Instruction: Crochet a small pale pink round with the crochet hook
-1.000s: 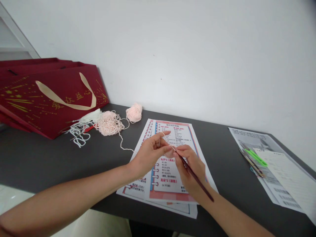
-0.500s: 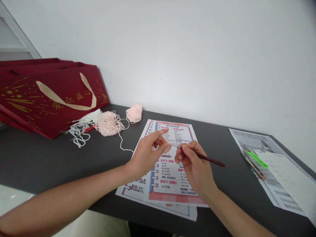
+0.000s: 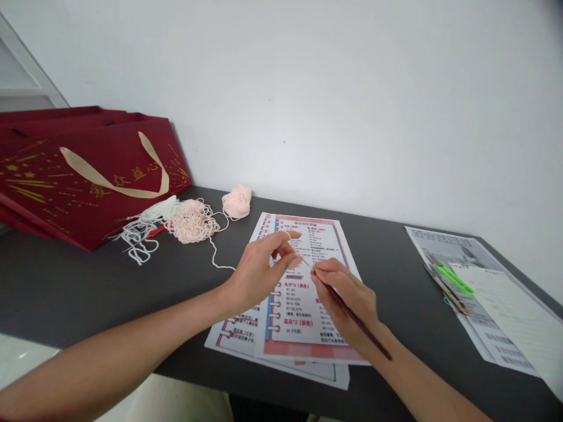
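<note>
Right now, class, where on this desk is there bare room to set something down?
Bare desk lies between the pattern sheets and the right-hand papers, and in front of the red bag. Crowded: the yarn beside the bag.

Right hand (image 3: 347,302) grips a crochet hook (image 3: 352,316), left hand (image 3: 259,269) pinches pink yarn (image 3: 214,253), both just over the pattern sheet (image 3: 303,305).

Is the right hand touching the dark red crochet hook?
Touching. The head view shows the right hand pinching the crochet hook, its shaft lying across the wrist.
</note>
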Tool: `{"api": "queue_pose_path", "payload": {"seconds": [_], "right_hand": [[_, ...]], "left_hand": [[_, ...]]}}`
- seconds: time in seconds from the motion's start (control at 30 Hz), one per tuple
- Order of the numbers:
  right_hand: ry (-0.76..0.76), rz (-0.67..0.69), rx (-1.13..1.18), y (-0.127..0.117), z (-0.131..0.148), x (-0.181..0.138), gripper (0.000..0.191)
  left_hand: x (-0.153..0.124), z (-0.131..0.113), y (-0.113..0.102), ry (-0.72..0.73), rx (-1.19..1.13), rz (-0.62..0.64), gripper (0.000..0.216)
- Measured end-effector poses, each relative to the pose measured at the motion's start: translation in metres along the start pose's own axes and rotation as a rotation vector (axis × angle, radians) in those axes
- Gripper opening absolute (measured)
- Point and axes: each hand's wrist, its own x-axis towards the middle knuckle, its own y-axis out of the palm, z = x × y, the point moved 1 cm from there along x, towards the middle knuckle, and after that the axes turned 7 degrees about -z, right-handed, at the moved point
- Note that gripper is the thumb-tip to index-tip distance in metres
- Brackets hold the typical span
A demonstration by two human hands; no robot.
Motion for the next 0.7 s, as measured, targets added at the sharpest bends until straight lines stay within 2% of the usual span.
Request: {"api": "queue_pose_path", "payload": {"seconds": [0.07, 0.13, 0.2, 0.4, 0.57, 0.7], "right_hand": [[0.278, -0.105, 0.151, 0.002, -0.001, 0.003, 0.012], [0.533, -0.174, 0.389, 0.004, -0.002, 0.005, 0.014], [0.663, -0.201, 0.565, 0.005, -0.003, 0.006, 0.018], [0.647, -0.177, 0.577, -0.001, -0.008, 0.008, 0.007], [0.813, -0.175, 0.859, 0.002, -0.007, 0.013, 0.014], [0.911, -0.180, 0.944, 0.008, -0.006, 0.013, 0.017]], "left_hand": [[0.000, -0.001, 0.000, -0.004, -0.012, 0.007, 0.006], [0.000, 0.000, -0.001, -0.009, -0.018, 0.009, 0.007], [0.001, 0.001, -0.001, -0.018, -0.024, 0.010, 0.009], [0.005, 0.006, 0.000, -0.092, -0.159, 0.065, 0.009], [0.006, 0.005, 0.003, -0.298, -0.451, 0.135, 0.003], [0.004, 0.002, 0.006, -0.399, -0.598, 0.164, 0.009]]}}
